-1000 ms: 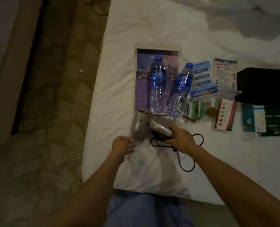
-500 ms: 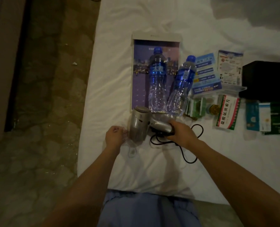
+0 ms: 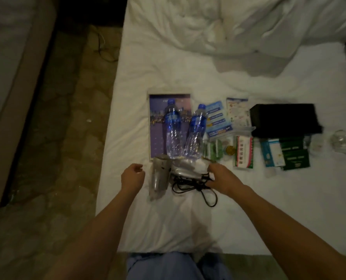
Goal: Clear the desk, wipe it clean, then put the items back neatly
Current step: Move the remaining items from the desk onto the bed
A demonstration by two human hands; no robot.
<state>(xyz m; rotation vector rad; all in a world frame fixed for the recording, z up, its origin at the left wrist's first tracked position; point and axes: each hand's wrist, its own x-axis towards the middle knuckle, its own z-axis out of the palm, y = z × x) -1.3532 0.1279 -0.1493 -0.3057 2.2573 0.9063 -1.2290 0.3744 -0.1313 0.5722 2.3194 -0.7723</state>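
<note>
Lying on the bed [image 3: 239, 199], the hair dryer [image 3: 161, 174] is touched at its handle by the right hand [image 3: 221, 177]; grip unclear. Left hand [image 3: 132, 176] is loosely curled, empty.

Both forearms reach forward; left hand [image 3: 133, 177] loosely curled, right hand [image 3: 222, 178] extended.

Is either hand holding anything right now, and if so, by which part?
The right hand grips the hair dryer at its handle end, by the bunched black cord. The left hand holds nothing.
</note>
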